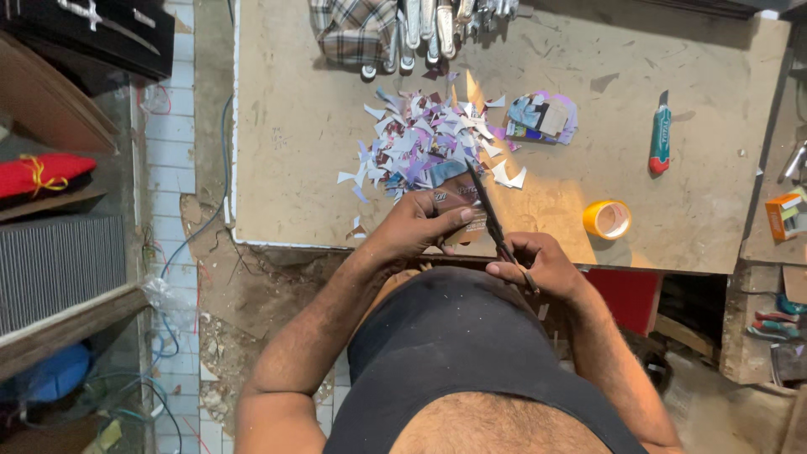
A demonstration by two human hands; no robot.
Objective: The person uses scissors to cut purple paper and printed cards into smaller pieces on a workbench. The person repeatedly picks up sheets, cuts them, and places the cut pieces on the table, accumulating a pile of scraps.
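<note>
Right, your left hand [420, 225] is clenched on a small brownish printed card [458, 206], thumb on top and fingers under, holding it just past the near edge of the worktable [286, 126] so the offcuts can land on the board. Your right hand [538, 262] is gripping a pair of scissors [487, 210] by the handles, and the dark blades run up and left across the card; whether the blades are apart or closed on the card you can't tell from this angle. The card sits between both hands, touching the blades, tilted a bit toward you. Just beyond it lies a pile of paper scraps [424, 143], mostly white, purple and blue triangles, spread wide where they fall off the blade. To the right of the pile is a small stack of cut pieces [542, 118], kept apart from the scrap. Further right a green utility knife [660, 139] lies well apart from both hands, and a yellow tape roll [607, 219] sits near the near edge, just right of your right hand and within reach. At the far edge a checked cloth [353, 29] and a row of metal tools [437, 29] hang or lie, untouched. Left of the table a red cushion [38, 175] rests on a shelf
</note>
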